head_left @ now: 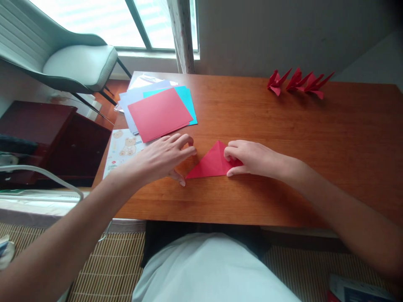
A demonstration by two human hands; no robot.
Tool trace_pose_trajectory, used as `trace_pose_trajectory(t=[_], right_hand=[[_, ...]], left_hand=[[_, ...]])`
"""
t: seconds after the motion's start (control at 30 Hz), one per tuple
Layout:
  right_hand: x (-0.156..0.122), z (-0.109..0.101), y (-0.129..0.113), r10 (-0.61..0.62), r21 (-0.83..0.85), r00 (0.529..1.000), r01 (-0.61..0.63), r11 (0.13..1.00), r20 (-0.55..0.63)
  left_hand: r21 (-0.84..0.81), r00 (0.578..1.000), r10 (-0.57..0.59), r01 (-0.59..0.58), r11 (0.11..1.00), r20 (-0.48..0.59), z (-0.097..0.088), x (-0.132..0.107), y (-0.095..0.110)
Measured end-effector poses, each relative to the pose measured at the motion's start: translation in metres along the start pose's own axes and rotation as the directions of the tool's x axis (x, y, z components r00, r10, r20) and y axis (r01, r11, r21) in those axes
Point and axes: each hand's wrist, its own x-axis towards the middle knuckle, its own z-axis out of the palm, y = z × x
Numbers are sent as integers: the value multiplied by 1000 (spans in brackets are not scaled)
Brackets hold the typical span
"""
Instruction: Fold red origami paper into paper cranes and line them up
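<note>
A sheet of red origami paper (pixel 209 161), folded into a triangle with a crease down its middle, lies on the wooden table in front of me. Its peak points away from me. My right hand (pixel 247 157) covers the triangle's right corner, with curled fingers on top and the thumb at the near edge. Beside the left corner, my left hand (pixel 170 156) hovers with thumb and fingers apart, holding nothing. Whether its thumb touches the paper's tip I cannot tell.
Several paper sheets, with a red sheet (pixel 160 113) on top and a turquoise one (pixel 189 105) beneath, lie at the left. Under them sits a bear-printed sheet (pixel 122 147). Red folded paper cranes (pixel 296 82) stand at the back right. A chair (pixel 78 63) is beyond the table.
</note>
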Motion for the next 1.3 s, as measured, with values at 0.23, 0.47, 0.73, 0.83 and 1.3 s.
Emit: trace_pose_trajectory(t=[0.23,0.47,0.73,0.83,1.3], right_hand=[[-33,19,8,208,359,896,-60,931,-392],[-32,37,4,404,440,726,-155,885,-557],[3,40,-9,268,194,820,-195,961,-505],[4,40,-8,282,185,823,-218,958,-492],[12,37,-12,269,199,818,-192,961,-508]], left_hand=[[-242,962,-239,203,949,-131,17,-20,32],[-331,900,-337,240,913,-276,33,-11,54],[34,938,-158,177,984,-308,39,19,88],[64,944,-168,193,979,-283,44,24,95],[11,888,-306,330,944,-342,60,13,135]])
